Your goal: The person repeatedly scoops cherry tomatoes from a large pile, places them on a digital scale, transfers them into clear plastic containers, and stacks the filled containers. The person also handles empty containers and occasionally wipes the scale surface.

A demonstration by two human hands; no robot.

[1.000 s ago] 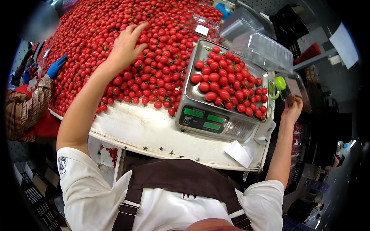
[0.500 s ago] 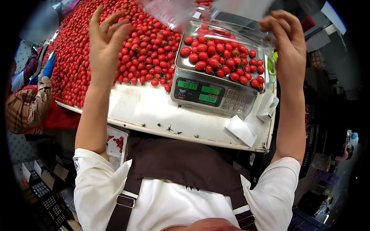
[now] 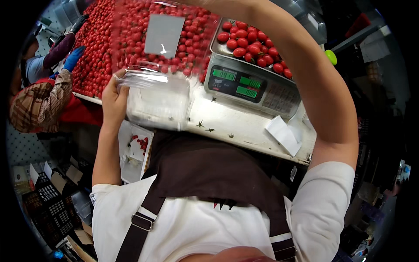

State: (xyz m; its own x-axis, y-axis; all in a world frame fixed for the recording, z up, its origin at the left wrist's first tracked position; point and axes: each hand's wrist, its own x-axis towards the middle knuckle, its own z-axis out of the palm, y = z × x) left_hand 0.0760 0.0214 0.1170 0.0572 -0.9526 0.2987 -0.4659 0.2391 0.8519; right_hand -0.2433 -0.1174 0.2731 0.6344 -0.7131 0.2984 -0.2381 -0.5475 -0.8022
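- Left hand [image 3: 115,98] gripped the clear plastic box [image 3: 157,105] at its nine o'clock edge, fingers nearly together, apparently to steady that side.
- Box was at eleven o'clock from the wearer.
- Right hand was out of sight; grip undeterminable.
- Scale [image 3: 238,85], one o'clock, bore tomatoes [image 3: 251,46].

lit digits on three green rectangular displays [image 3: 224,74] of silver metal scale [image 3: 265,103], right of left hand [image 3: 115,98]; grey rectangular label [image 3: 164,36] on clear plastic box [image 3: 150,78] held there.

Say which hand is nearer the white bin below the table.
Left. The left hand is above the white bin in the picture; the right hand is beyond its upper edge.
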